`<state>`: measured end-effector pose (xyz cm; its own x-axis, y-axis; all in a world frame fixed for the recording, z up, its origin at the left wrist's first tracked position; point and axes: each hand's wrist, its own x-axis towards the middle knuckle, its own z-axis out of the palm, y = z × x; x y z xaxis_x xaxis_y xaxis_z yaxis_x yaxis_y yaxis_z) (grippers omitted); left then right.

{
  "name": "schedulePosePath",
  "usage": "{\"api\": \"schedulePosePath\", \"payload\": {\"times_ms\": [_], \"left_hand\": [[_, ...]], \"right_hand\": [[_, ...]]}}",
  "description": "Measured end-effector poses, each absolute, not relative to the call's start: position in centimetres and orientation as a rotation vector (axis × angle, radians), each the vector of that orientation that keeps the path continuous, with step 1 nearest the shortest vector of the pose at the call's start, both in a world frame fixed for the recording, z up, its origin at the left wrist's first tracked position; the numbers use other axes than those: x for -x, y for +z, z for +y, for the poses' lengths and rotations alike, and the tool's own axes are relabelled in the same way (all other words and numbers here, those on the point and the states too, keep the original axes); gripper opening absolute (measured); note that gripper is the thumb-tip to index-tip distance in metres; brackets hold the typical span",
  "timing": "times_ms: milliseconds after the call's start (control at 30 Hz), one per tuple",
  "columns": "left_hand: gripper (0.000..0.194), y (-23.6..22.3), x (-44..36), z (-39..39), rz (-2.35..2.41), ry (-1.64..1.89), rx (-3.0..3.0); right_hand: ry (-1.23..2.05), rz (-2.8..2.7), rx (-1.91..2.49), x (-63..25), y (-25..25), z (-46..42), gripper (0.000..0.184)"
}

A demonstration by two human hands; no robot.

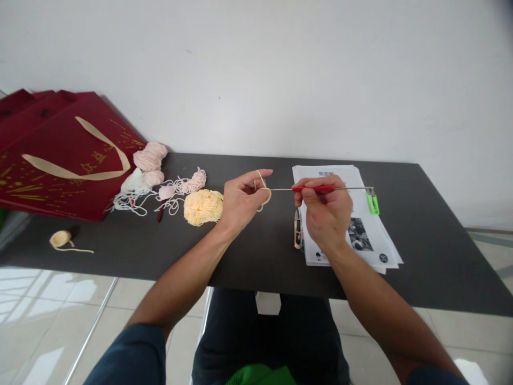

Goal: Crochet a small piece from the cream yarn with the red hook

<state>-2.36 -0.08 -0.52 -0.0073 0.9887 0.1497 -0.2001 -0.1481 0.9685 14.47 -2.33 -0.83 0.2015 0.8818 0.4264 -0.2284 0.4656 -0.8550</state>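
My right hand (326, 211) is closed round the red handle of a crochet hook (315, 189), whose thin metal shaft sticks out on both sides. The left tip reaches the fingers of my left hand (244, 200). There, pale yellow yarn (263, 182) loops over the raised index finger and round the thumb side, pinched between the fingers. The stitches at the hook's tip are too small to make out. Just left of my left hand sits a yellow yarn ball (203, 207) on the dark table.
Printed sheets (363, 235) lie under my right hand, with green snips (372, 202) and another small clipper (297, 230) beside them. Pink yarn (150, 156), tangled white yarn (134, 184) and red gift bags (68, 155) stand left. A small cream crocheted piece (61, 238) lies near the front edge.
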Motion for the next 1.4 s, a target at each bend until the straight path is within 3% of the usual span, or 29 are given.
{"api": "schedulePosePath", "payload": {"times_ms": [167, 367, 633, 933, 1067, 1200, 1300, 1400], "left_hand": [[0.035, -0.7, 2.6, 0.2, 0.958, 1.368, -1.164], [0.025, -0.8, 2.3, 0.2, 0.903, 1.371, -1.112], [0.017, -1.4, 1.7, -0.3, 0.882, 1.342, -1.081], [0.034, -1.2, 1.6, -0.4, 0.894, 1.388, -1.05], [0.031, -1.2, 1.6, -0.4, 0.923, 1.41, -1.055], [0.04, -1.5, 1.5, -0.2, 0.91, 1.409, -1.065], [0.042, -1.5, 1.5, 0.0, 0.847, 1.408, -1.012], [0.041, -1.3, 1.5, -0.1, 0.77, 1.391, -0.892]], "right_hand": [[0.839, -1.131, 0.774, -14.4, -0.4, -2.9, 0.018], [1.077, -0.981, 0.694, -14.9, -0.9, -1.8, 0.023], [1.241, -0.856, 0.681, -13.1, -2.1, -1.8, 0.015], [1.259, -0.803, 0.722, -12.7, -2.3, -1.7, 0.016], [1.221, -0.837, 0.748, -12.6, -2.0, -1.9, 0.017], [1.115, -0.904, 0.775, -12.3, -1.8, -2.4, 0.013], [0.914, -1.036, 0.856, -12.2, -2.1, -3.0, 0.01], [0.635, -1.244, 0.882, -12.4, -2.6, -3.5, 0.019]]}}
